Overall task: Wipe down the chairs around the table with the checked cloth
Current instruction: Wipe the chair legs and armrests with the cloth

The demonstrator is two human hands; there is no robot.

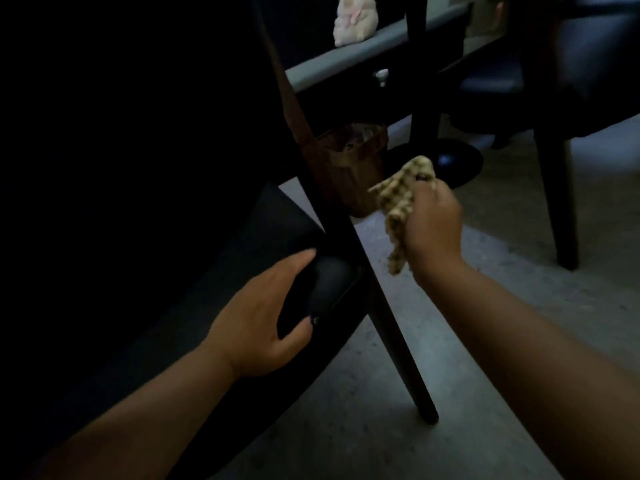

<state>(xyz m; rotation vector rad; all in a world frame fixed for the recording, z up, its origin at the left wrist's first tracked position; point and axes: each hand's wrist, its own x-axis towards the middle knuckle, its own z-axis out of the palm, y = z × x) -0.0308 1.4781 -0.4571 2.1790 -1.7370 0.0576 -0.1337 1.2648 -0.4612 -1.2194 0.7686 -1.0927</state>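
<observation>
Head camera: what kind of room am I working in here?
Probably a dim home dining area: dark padded chairs stand around a grey-edged table on a round black pedestal base, over a pale hard floor.

The pale grey, mottled concrete-like floor (485, 341) carries the dark chair's slanted black leg (398, 341), which meets it just below and between the two hands. Beyond the right hand stands a brown ribbed bin (349, 174), and past it a round black pedestal base (450, 164). Up and right of that hand, a second dark chair's black leg (561, 209) stands on the floor.
</observation>
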